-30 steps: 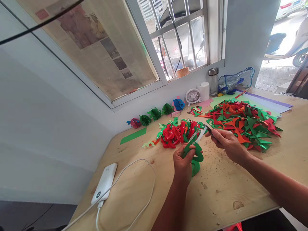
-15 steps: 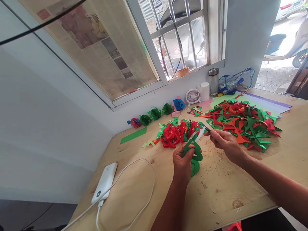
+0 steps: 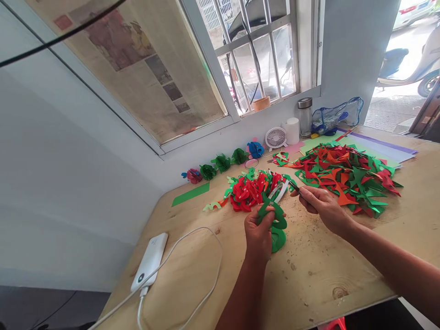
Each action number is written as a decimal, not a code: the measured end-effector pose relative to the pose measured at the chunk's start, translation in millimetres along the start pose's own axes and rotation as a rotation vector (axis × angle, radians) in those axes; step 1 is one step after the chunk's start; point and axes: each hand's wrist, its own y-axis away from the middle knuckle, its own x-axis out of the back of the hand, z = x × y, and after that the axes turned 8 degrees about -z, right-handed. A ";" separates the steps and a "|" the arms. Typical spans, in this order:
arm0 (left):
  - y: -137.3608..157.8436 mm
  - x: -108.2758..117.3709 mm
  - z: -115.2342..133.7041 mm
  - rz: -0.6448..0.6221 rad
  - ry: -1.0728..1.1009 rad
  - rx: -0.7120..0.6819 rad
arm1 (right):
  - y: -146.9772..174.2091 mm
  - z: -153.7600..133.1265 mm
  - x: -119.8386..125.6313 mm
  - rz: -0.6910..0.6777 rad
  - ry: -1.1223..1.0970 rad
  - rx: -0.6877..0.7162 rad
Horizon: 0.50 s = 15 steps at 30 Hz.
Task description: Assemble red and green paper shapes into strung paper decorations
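My left hand (image 3: 259,233) is closed around green paper cutouts (image 3: 277,222) with rounded, petal-like shapes, held above the table. A white strip (image 3: 281,191), which looks like tape, rises from the top of these cutouts. My right hand (image 3: 319,204) grips slim black tweezers (image 3: 294,187) pointing left, their tip close to the strip's upper end. Whether the tip touches the strip I cannot tell. Just behind my left hand lies a heap of red and green paper cutouts (image 3: 245,192), some with small white pieces on them.
A large pile of red and green paper scraps (image 3: 347,178) covers the right back. Paper flowers (image 3: 221,162), a small fan (image 3: 276,137), a white roll (image 3: 292,130) and a glass bottle (image 3: 305,118) line the wall. A power bank (image 3: 149,261) with a white cable lies left.
My left hand has shifted slightly left with the green cutouts. The white strip now sits a little lower and further left, and the tweezers' tip has moved slightly left.
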 end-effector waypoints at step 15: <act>0.1 -0.5 -1.6 -0.003 -0.020 0.033 | 1.0 4.3 0.0 0.014 0.066 0.031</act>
